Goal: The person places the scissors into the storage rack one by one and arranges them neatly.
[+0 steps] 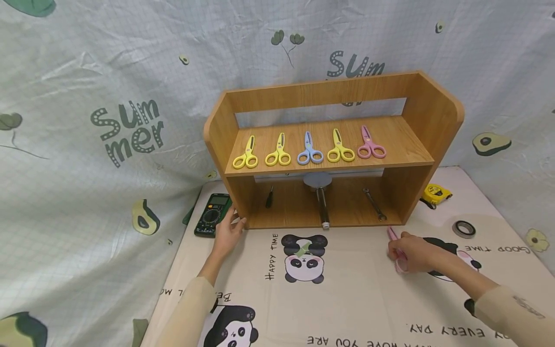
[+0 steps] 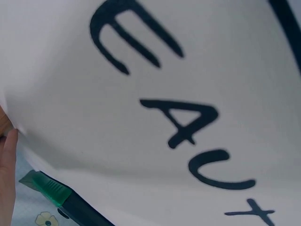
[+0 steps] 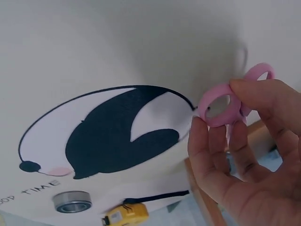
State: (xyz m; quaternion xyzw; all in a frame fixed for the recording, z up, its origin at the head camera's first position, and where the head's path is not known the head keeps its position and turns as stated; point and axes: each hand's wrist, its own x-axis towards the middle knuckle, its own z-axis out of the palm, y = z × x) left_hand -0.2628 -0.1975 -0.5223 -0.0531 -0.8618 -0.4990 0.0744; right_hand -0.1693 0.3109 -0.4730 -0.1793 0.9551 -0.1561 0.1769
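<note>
The right hand [image 1: 412, 253] has its grip closed around a pair of pink scissors [image 3: 225, 106] down on the surface [image 1: 355, 299], just in front of the right end of the wooden shelf [image 1: 329, 144]; in the right wrist view the fingers [image 3: 211, 155] and thumb pinch the pink handle rings, and in the head view the blade tip pokes out toward the shelf. The left hand [image 1: 227, 233] rests with relaxed, nearly straight fingers against the shelf's lower left corner, its grip holding nothing, just beside a green multimeter [image 1: 211, 213]. On the upper shelf board lie five scissors in a row: three yellow, one blue [image 1: 310, 150] and one pink [image 1: 370, 144]. A screwdriver [image 1: 269, 197], a wrench [image 1: 375, 204] and a dark cylindrical tool sit in the lower compartment. A yellow tape measure [image 1: 436, 193] and a metal ring [image 1: 463, 228] lie to the shelf's right
</note>
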